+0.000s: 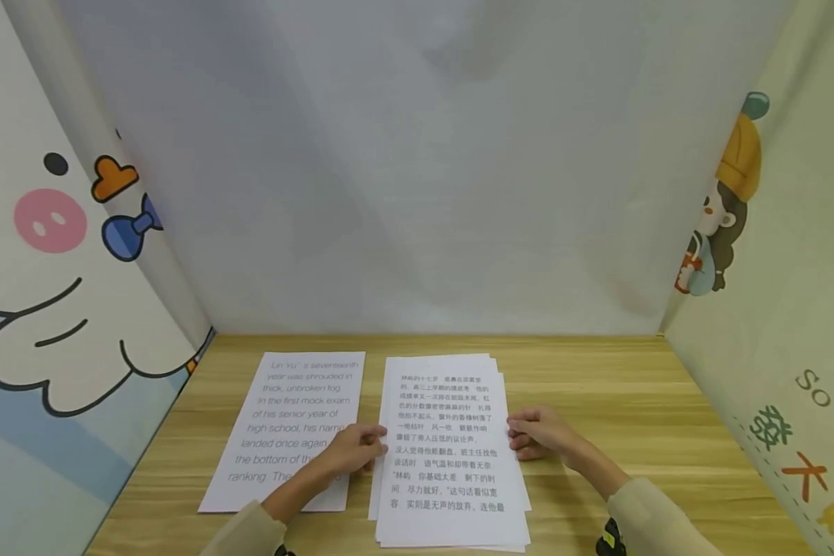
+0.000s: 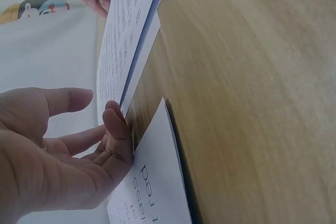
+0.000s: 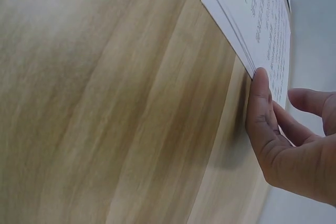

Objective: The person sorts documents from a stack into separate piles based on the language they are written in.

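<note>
A loose stack of paper sheets (image 1: 445, 463) printed with Chinese text lies on the table, its lower sheets sticking out unevenly. At its left edge is my left hand (image 1: 350, 452), fingers bent and thumb apart from them in the left wrist view. My right hand (image 1: 542, 434) is at the opposite edge; in the right wrist view its fingertips (image 3: 260, 80) touch the side of the sheets, and the thumb stays clear. Neither hand pinches the paper. Left of the stack lies paper with English text (image 1: 292, 421), partly covered by my left hand and forearm.
The wooden table (image 1: 598, 386) runs back to a pale wall (image 1: 424, 193). Side panels with cartoon prints, a white bird figure (image 1: 62, 324) on the left and a child in a yellow hat (image 1: 723, 208) on the right, flank it.
</note>
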